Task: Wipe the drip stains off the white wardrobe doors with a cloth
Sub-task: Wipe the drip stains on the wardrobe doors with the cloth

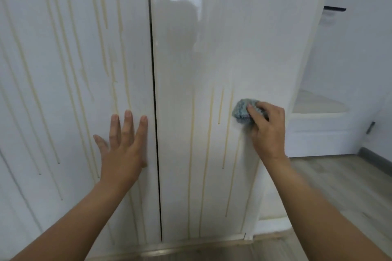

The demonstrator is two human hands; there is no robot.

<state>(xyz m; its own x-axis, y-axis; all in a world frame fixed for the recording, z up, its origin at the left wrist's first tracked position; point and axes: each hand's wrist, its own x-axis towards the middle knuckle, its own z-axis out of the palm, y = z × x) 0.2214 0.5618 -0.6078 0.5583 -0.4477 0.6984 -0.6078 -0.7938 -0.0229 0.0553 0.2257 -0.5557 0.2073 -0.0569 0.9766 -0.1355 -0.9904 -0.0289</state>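
Left hand lay spread flat on left door, one of two. Right hand gripped one cloth against right door; at least four drip streaks at cloth's 9 o'clock.

You can read no text here. The wardrobe doors before you bear no label or number.

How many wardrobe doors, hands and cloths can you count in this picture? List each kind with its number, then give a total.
Wardrobe doors: 2, the left door and the right door
Hands: 2, the left hand and the right hand
Cloths: 1, the blue cloth
Total: 5
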